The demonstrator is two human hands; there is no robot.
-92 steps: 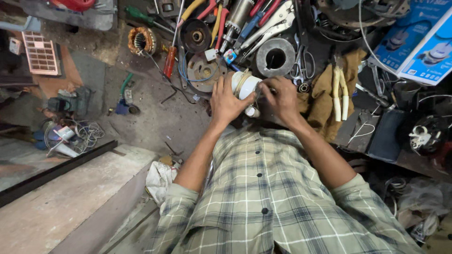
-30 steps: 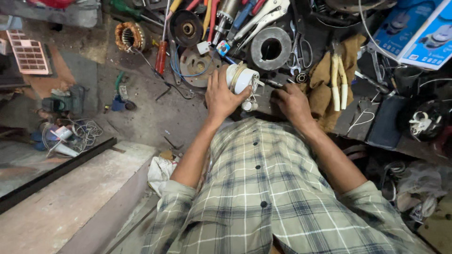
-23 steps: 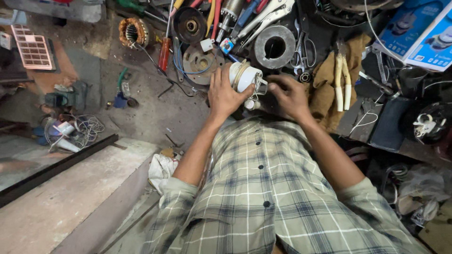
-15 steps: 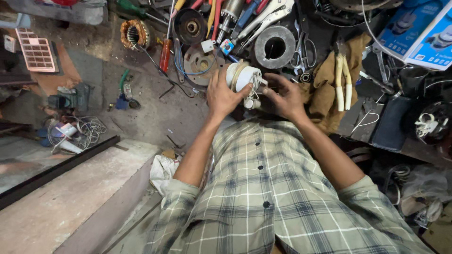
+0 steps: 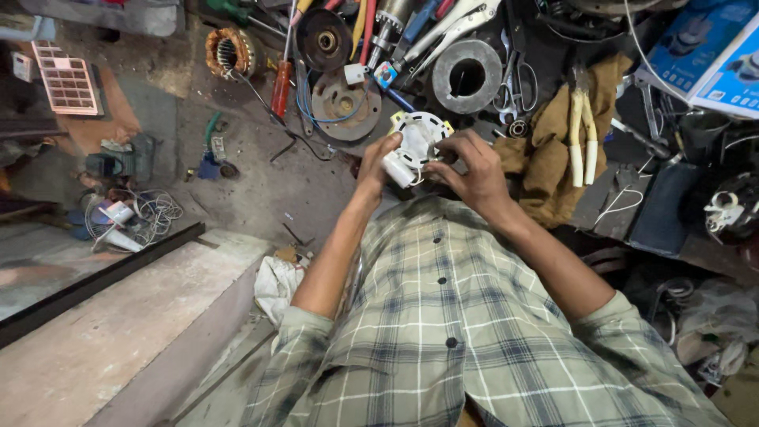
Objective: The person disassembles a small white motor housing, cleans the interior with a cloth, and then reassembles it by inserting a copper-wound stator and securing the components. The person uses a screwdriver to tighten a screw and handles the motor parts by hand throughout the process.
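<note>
I take the white round motor part [image 5: 419, 138] as my landmark: it sits raised in front of the chest, over the cluttered floor, held between both hands. My left hand [image 5: 378, 162] grips its near left side, where a small white cylinder [image 5: 398, 168] hangs at its lower edge, the fingers closed around it; my right hand [image 5: 468, 162] clasps its right rim, fingers curled shut on it, with the thumb pressing toward the centre. As I judge it, the work is in the middle: the part is off the floor and being handled or fitted by fingertip, no tool is in either hand, and the loose pieces that lie about suggest assembly is not finished. Just beyond the part lies a grey metal ring [image 5: 466, 75], and to its left beyond a rusty round plate [image 5: 341, 103] with blue wire on it; farther left a red-handled screwdriver [image 5: 281, 87] and a copper-wound stator [image 5: 229, 52]. To the right of the part a brown cloth [image 5: 553, 158] carries pliers with pale handles [image 5: 582, 138]. As for packages, a blue rectangular carton [image 5: 708, 55] with a pictured appliance sits far right and beyond the part, at the frame's corner; its print I leave unread. Far left of the part, a pink slotted grille panel [image 5: 65, 79] lies flat, and nearer left a tangle of white cable [image 5: 150, 213]. I see no signs or loose labels.
</note>
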